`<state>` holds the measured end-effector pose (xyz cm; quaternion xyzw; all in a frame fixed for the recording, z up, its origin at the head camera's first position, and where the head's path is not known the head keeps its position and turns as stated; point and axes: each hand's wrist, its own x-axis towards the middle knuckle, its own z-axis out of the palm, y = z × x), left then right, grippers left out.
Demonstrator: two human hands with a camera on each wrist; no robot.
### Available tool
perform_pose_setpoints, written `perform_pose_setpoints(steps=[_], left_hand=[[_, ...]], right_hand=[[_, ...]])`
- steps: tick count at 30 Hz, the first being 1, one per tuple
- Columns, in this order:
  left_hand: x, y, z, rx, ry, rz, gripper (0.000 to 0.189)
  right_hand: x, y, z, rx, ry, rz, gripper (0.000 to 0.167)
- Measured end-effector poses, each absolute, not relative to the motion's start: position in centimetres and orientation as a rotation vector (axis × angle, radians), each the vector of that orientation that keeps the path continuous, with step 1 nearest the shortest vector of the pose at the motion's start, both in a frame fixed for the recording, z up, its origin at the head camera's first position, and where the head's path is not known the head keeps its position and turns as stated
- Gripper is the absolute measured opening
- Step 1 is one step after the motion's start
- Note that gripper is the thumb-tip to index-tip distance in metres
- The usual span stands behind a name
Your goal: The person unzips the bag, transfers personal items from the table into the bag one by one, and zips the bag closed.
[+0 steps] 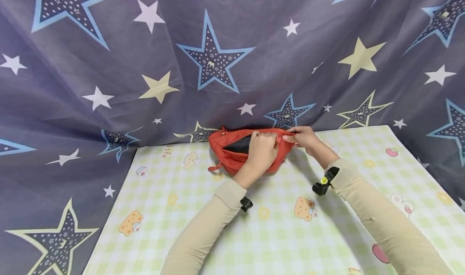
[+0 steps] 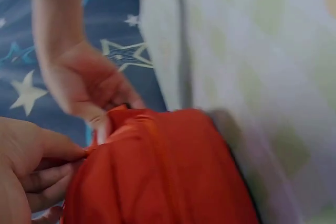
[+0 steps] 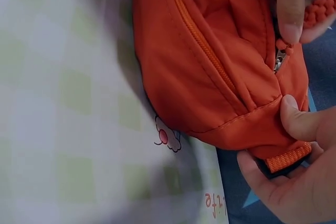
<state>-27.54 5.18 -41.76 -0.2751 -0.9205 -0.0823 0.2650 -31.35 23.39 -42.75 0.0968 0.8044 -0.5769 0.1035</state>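
Observation:
A red waist bag (image 1: 229,160) lies at the table's back edge, its top pocket gaping on a dark lining (image 1: 237,145). My left hand (image 1: 262,149) is over the bag's right half. In the right wrist view its thumb and finger pinch the zipper pull (image 3: 287,46) by the metal slider, near the end of the zipper. A braided red cord (image 3: 321,10) runs beside those fingers. My right hand (image 1: 305,138) grips the bag's right end, thumb on the fabric and fingers beneath, next to an orange webbing strap (image 3: 289,158). A second zipper (image 3: 202,40) crosses the front.
The table (image 1: 174,234) has a green-and-white checked cover with printed cartoon figures. A dark star-patterned curtain (image 1: 232,101) hangs right behind the bag. At the bag's left end a red zipper tab (image 1: 215,167) sticks out.

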Motion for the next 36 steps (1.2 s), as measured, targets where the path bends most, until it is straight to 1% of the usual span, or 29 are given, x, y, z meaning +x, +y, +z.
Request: perform_pose_setpoints(steps=[1,3,7,14,16,24,29,36], left_hand=[[-27.6,4.9,-41.5,-0.73,-2.518,-0.3,0.018],[-27.8,4.5,-41.1,-0.705,-2.576,-0.446,0.021],[-28.0,3.7,-40.8,-0.664,-2.646,-0.725,0.006],[-28.1,2.5,-41.0,-0.611,-2.678,-1.047,0.006],[-28.0,2.3,-40.8,-0.608,-2.676,-1.09,0.004],[-27.9,0.9,-40.2,-0.628,-2.65,-1.174,0.005],[-28.0,-1.1,-39.6,-0.604,-2.629,-1.233,0.006],[-29.0,-4.3,-39.1,-0.507,-2.634,-1.254,0.007]], right_hand=[[-31.4,23.3,-42.7,0.289,2.368,-1.698,0.042],[-31.5,23.3,-42.7,0.291,2.35,-1.705,0.041],[-31.5,23.3,-42.5,0.31,2.303,-1.73,0.039],[-31.4,23.0,-42.4,0.38,2.258,-1.746,0.043],[-31.4,22.8,-42.3,0.384,2.261,-1.744,0.043],[-31.0,22.9,-42.2,0.408,2.241,-1.76,0.035],[-30.9,23.1,-42.1,0.395,2.259,-1.737,0.037],[-31.1,23.2,-42.2,0.368,2.268,-1.724,0.041]])
